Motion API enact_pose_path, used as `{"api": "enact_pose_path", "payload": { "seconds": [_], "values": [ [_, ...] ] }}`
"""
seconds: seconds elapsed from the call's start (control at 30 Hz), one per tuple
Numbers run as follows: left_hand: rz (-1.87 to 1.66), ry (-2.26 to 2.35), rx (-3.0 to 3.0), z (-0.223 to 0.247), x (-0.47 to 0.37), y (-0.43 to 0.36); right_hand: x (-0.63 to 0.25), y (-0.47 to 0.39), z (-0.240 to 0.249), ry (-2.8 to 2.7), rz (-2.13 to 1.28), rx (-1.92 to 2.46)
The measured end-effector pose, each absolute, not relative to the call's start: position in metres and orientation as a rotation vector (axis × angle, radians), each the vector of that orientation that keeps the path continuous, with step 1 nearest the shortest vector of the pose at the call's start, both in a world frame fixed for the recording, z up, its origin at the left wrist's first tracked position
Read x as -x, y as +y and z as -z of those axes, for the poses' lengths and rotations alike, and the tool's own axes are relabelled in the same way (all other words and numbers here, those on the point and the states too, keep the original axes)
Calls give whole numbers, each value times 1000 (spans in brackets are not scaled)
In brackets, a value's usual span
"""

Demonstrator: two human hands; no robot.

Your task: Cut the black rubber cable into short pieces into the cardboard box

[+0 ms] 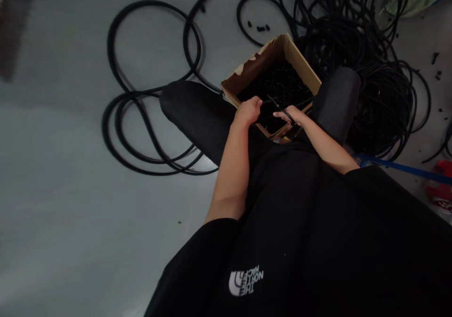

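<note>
Over a cardboard box point(302, 62) between my knees, my left hand point(250, 110) is closed. A short black end of rubber cord point(266, 101) sticks out from its fingertips to the right. My right hand point(292, 115) grips a pair of black scissors point(278, 106), with the blades pointing up and left towards that cord end. Whether the blades touch the cord is too small to tell. Many short black cut pieces point(282, 79) cover the bottom of the box, partly hidden by my hands.
Loops of thick black cord point(112, 49) lie on the grey floor at the left. A large tangled heap of cord point(381, 100) is at the right, beside my knee. Small black bits point(260, 28) are scattered about. A blue bar point(406, 166) and a red object point(439, 185) sit at right.
</note>
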State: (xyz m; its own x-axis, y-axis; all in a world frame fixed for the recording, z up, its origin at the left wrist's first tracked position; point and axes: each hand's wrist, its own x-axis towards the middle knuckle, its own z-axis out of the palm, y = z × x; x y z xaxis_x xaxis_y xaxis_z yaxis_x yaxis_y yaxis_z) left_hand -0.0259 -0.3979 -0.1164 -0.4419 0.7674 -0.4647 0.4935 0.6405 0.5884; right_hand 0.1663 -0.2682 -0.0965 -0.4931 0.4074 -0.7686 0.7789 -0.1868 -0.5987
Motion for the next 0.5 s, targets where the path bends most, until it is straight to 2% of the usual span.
{"api": "enact_pose_path", "payload": {
  "seconds": [0.33,0.5],
  "values": [
    [-477,2167,-961,120,28,-397,-172,-267,138,1841,1691,-1351],
    [-525,2175,-933,127,33,-394,-171,-273,145,1603,1668,-1357]
  ]
}}
